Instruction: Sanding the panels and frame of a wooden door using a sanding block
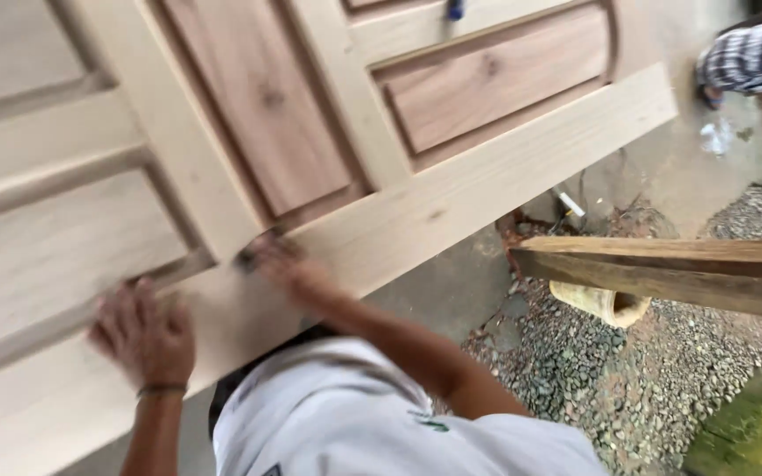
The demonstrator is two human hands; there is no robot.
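Head view looks down on a pale wooden panelled door (451,203) lying flat and filling the upper left of the picture, with raised panels set between lighter rails. The right hand (280,260) presses on the door where a vertical stile meets the bottom rail; it is blurred, curled over something small and dark that cannot be made out, perhaps an abrasive pad. The left hand (145,333) lies further left on the same bottom rail, palm down with fingers loosely bent, holding nothing and steadying the wood. A band circles the left wrist.

Judged from this, rubbing along the grain, with even pressure and the left hand kept close as a brace, would suit the joint best; the moulded edge just above the right hand calls for lighter strokes so its profile stays crisp.

Below the door's bottom rail is the person's white shirt (354,423). To the door's lower right a dark timber plank (663,269) juts in over gravel ground (593,388). Beyond the door's far right corner sits another person's checked sleeve (751,57).
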